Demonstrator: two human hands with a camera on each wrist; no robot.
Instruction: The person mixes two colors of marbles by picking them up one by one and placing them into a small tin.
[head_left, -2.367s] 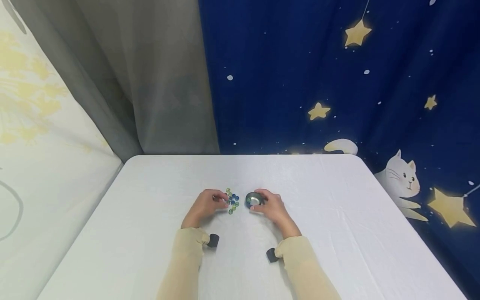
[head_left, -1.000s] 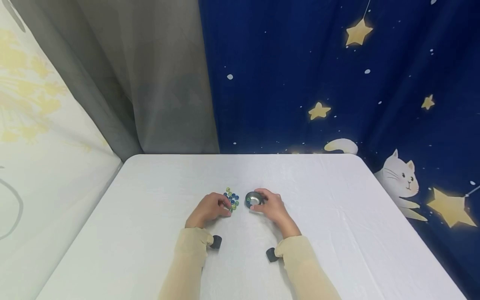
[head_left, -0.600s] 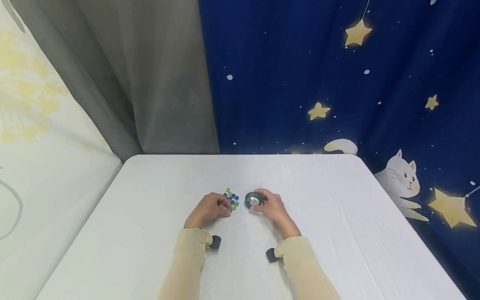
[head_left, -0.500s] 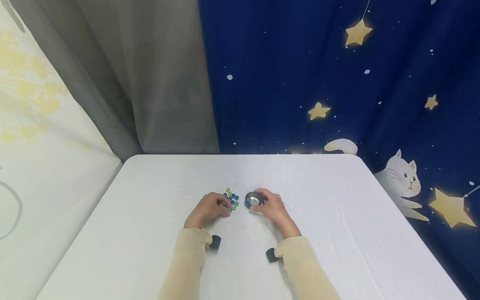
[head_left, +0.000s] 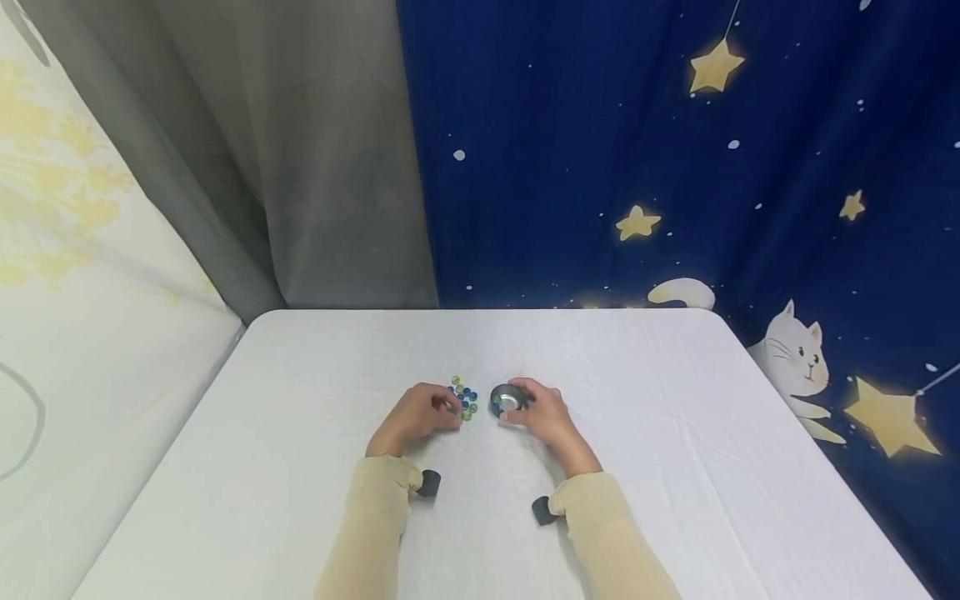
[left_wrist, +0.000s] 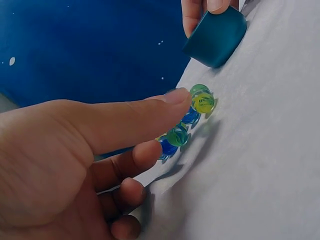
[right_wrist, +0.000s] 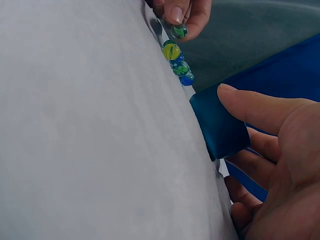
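My left hand point(head_left: 417, 412) is at the near left side of a cluster of glass marbles point(head_left: 466, 405), blue, green and yellow, on the white table. Between its thumb and a finger it pinches a green-swirled clear marble point(right_wrist: 179, 31), best seen in the right wrist view. My right hand point(head_left: 546, 410) holds a small bowl point(head_left: 507, 402) by its side, thumb at the near rim and fingers on the far side. That bowl is shiny metal within and dark teal outside point(right_wrist: 220, 122). It stands upright just right of the cluster, with marbles at its inner left side.
A white cloth covers the table point(head_left: 637, 375), whose far edge meets a grey curtain point(head_left: 345, 167) and a blue star-print curtain point(head_left: 562, 167). Black wrist devices point(head_left: 429, 483) sit at the inner side of both cuffs.
My left hand has come toward the near end of the cluster and now pinches the green marble that lay there. Lately it has shifted slightly left. The right hand and bowl stay put.
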